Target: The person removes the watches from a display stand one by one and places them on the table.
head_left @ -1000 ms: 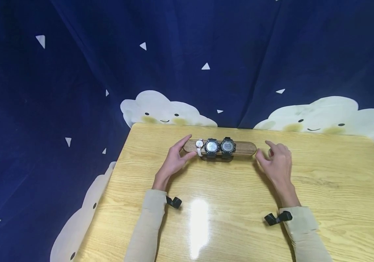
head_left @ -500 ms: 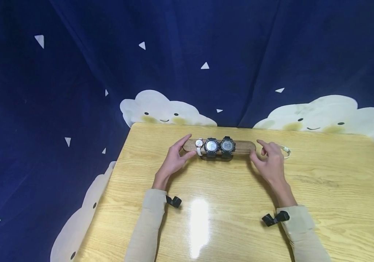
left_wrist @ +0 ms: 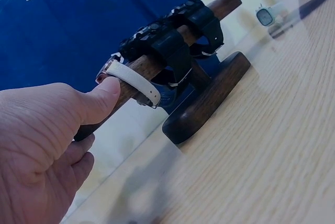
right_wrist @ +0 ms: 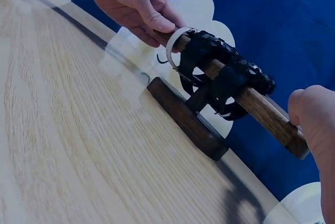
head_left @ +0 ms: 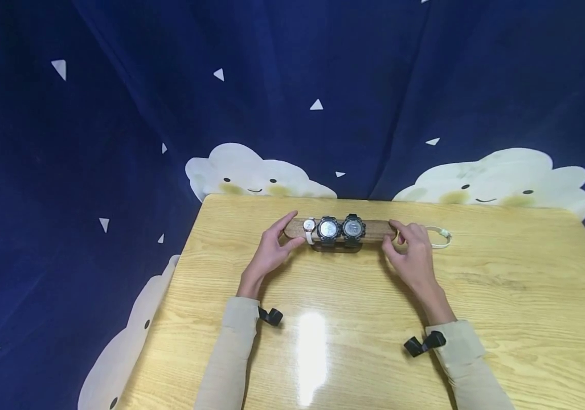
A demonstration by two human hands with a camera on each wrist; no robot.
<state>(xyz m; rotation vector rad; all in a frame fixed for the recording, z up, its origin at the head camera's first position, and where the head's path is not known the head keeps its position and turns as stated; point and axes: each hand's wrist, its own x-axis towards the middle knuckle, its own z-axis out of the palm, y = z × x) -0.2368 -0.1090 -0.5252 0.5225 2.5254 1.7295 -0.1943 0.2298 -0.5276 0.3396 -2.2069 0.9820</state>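
Observation:
A wooden T-bar watch stand (head_left: 378,230) stands on the table, its dark base (right_wrist: 183,116) flat on the wood. Toward the bar's left end hangs a small watch with a white strap (head_left: 310,233). Beside it are two chunky black digital watches, one in the middle (head_left: 328,229) and one to its right (head_left: 353,228). My left hand (head_left: 270,253) grips the left end of the bar, thumb next to the white strap. At the opposite end, my right hand (head_left: 414,259) pinches the bar's tip between thumb and forefinger.
Another watch, with a pale strap (head_left: 446,233), lies looped on the table (head_left: 343,330) just right of my right hand. A dark blue curtain (head_left: 271,102) with white clouds hangs behind the table's back edge. Black straps with cameras (head_left: 271,316) sit at both wrists.
My right hand has moved left from beyond the stand onto the bar's right end, uncovering the pale-strapped watch on the table. My left hand keeps its grip.

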